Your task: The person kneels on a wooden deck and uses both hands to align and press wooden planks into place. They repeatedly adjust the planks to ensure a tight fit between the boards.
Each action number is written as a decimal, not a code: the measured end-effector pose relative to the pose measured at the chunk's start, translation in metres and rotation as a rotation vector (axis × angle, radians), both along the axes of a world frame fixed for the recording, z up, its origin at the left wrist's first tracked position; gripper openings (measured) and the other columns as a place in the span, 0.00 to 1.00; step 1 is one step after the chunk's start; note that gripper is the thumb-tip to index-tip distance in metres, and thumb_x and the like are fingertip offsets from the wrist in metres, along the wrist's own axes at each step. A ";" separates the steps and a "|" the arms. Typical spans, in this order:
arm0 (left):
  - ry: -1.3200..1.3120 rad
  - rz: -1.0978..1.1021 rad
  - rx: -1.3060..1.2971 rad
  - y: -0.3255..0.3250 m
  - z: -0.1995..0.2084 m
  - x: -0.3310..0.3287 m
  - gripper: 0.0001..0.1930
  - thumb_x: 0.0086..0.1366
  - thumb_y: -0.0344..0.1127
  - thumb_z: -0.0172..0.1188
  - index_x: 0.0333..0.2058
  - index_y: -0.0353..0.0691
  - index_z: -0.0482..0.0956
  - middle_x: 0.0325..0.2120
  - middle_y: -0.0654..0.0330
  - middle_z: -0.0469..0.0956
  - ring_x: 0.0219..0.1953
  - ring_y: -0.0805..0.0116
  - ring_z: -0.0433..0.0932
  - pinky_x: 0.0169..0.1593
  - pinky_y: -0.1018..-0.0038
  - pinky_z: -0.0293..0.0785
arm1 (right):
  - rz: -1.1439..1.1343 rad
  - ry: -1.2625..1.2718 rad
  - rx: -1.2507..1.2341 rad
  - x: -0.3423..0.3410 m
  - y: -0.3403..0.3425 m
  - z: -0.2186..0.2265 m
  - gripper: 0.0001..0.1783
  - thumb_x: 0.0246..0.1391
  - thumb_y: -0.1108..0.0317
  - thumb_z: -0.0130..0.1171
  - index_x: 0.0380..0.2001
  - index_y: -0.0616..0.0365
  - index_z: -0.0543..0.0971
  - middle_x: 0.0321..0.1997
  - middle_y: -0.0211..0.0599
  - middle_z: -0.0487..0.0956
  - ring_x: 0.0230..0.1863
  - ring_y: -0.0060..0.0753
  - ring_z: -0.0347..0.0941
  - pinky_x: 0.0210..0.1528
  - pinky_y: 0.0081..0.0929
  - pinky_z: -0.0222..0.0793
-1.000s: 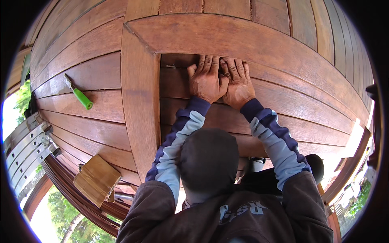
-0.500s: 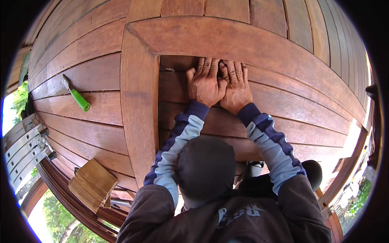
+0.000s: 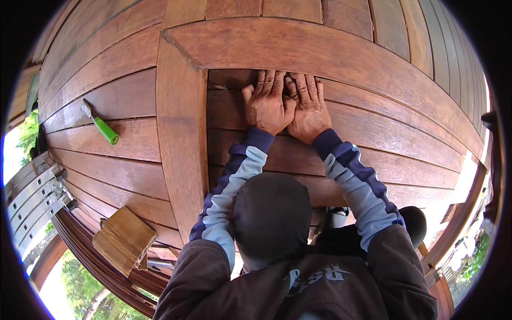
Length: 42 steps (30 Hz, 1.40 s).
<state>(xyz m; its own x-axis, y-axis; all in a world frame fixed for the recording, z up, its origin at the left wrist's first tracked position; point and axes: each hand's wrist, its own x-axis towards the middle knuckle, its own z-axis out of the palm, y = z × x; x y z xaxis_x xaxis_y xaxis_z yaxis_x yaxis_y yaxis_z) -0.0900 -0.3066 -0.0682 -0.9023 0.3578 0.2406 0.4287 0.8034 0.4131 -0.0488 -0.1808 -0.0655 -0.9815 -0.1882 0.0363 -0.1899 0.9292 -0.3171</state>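
Both of my hands lie palm down, side by side, on reddish-brown wooden boards [image 3: 373, 125]. My left hand [image 3: 266, 106] has its fingers stretched forward and its thumb out toward the right hand. Beside it, my right hand [image 3: 308, 109] rests flat with fingers extended. The fingertips of both reach the inner edge of a wide border board [image 3: 320, 48]. No object shows in either hand, and the palms are hidden. A small pale scrap [image 3: 220, 87] sits in the board corner left of my left hand.
A green-handled tool with a narrow metal blade [image 3: 105, 129] lies on the boards at the left. Lower left are a folded piece of brown cardboard [image 3: 124, 240] and a metal ladder [image 3: 37, 200]. Another wide board [image 3: 181, 133] runs toward me, left of my arms.
The whole view has shifted slightly. Both hands stay flat at nearly the same place along the border board's edge.
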 end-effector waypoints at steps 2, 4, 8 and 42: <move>0.014 -0.005 0.003 0.000 0.000 0.000 0.31 0.53 0.44 0.53 0.57 0.40 0.69 0.58 0.48 0.67 0.61 0.55 0.66 0.55 0.57 0.56 | 0.011 0.015 -0.008 0.001 0.000 0.000 0.37 0.53 0.53 0.49 0.64 0.62 0.60 0.71 0.50 0.50 0.73 0.57 0.37 0.71 0.55 0.32; 0.017 0.002 -0.014 0.000 0.000 0.000 0.31 0.53 0.44 0.53 0.57 0.40 0.69 0.58 0.49 0.68 0.61 0.55 0.66 0.54 0.56 0.56 | 0.013 0.017 -0.018 0.001 0.000 0.000 0.37 0.53 0.53 0.49 0.63 0.62 0.61 0.71 0.50 0.50 0.73 0.57 0.37 0.71 0.54 0.32; 0.043 0.031 0.012 0.002 0.001 0.001 0.29 0.52 0.41 0.52 0.55 0.41 0.72 0.57 0.50 0.70 0.59 0.55 0.69 0.55 0.59 0.56 | 0.009 0.011 -0.027 0.001 0.001 0.000 0.36 0.53 0.54 0.49 0.63 0.64 0.62 0.71 0.51 0.50 0.73 0.58 0.37 0.71 0.54 0.32; 0.076 0.001 -0.065 0.000 -0.001 -0.002 0.29 0.55 0.42 0.49 0.58 0.48 0.70 0.61 0.58 0.65 0.60 0.59 0.67 0.54 0.60 0.56 | -0.001 -0.016 -0.057 0.000 -0.001 0.003 0.35 0.55 0.55 0.43 0.62 0.67 0.62 0.69 0.56 0.54 0.72 0.60 0.40 0.71 0.55 0.33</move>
